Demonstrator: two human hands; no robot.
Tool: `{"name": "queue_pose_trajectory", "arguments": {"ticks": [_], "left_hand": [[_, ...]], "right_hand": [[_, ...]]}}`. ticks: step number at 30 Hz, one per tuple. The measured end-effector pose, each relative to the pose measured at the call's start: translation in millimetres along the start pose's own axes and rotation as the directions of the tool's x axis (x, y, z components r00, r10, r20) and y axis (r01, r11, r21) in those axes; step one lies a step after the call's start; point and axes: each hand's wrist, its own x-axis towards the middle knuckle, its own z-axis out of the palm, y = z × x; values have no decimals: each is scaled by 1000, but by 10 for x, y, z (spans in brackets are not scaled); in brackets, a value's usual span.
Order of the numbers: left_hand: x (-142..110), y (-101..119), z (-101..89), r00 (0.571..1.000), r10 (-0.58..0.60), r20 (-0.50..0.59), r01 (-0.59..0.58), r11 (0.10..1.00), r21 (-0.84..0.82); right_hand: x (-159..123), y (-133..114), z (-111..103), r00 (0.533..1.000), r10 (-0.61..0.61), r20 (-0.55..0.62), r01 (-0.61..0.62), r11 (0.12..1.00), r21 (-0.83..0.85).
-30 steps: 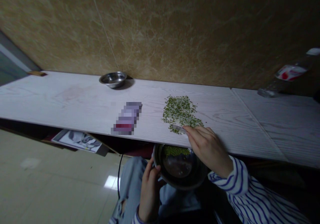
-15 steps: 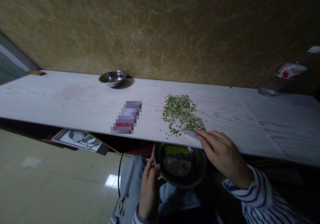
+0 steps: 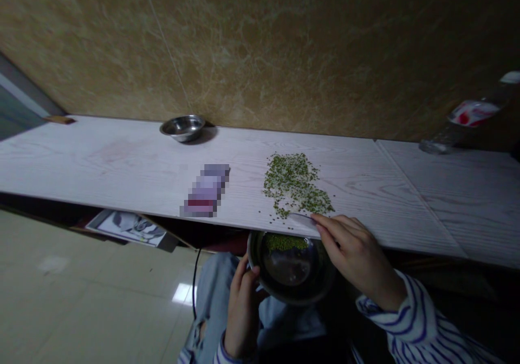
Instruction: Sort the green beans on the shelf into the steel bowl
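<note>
Small green mung beans lie spread over the white wood-grain tabletop. My right hand is closed on a thin, flat, greyish tool. Its tip touches the near edge of the spread beans; its exact kind is unclear. Just below the table edge, my left hand grips the left rim of a metal bowl, thumb over the rim. More mung beans rest inside the bowl at its far side. The table edge and my right hand cover parts of the rim.
A small steel bowl stands by the wall at the back. A blurred-out flat, phone-sized object lies left of the beans. At the far right stands a clear plastic bottle. An open drawer juts out below the tabletop.
My right hand and the thin tool have shifted slightly left, and the tool now shows more edge-on. My left hand and the bowl have stayed nearly still.
</note>
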Motion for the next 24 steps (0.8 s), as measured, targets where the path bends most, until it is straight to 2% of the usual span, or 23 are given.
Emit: {"name": "queue_pose_trajectory", "arguments": {"ticks": [5,24], "left_hand": [[3,14,-2,1000,20,7,-19,1000,-6],[31,-42,-62,1000,25,-3,-25,1000,-3]], "right_hand": [[47,-14,27,1000,-7,27,7,1000,4],[182,-117,128,998,-66,16,65,997,30]]}}
